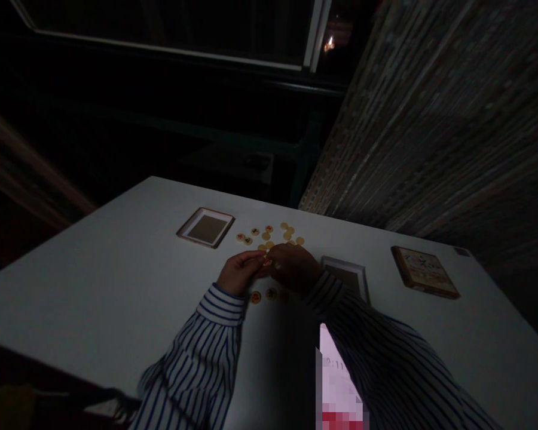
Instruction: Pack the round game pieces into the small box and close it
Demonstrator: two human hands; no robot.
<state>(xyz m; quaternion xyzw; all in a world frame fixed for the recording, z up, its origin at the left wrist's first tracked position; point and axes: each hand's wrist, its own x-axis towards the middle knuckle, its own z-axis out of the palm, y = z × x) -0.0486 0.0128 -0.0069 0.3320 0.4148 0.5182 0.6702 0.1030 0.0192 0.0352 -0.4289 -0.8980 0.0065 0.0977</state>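
Observation:
Over the middle of the white table, my left hand (239,272) and my right hand (296,269) meet at the fingertips. Between them is a small round Chinese chess piece (268,260) with a red mark, pinched by both hands. Just beyond my fingers lie several more round pieces, some showing characters, such as the dark-marked one (255,231), others plain side up (284,226). Nearer to me, a red-marked piece (256,297) and a dark-marked piece (271,294) lie in a row with a shadowed third. My right forearm partly hides a shallow box half (362,280).
A shallow open box lid (189,236) lies at the left back of the white table (94,286). On the right is a closed box with a printed cover (425,272). A lit screen (336,370) glows beside my right forearm. A string curtain (412,137) hangs behind the table.

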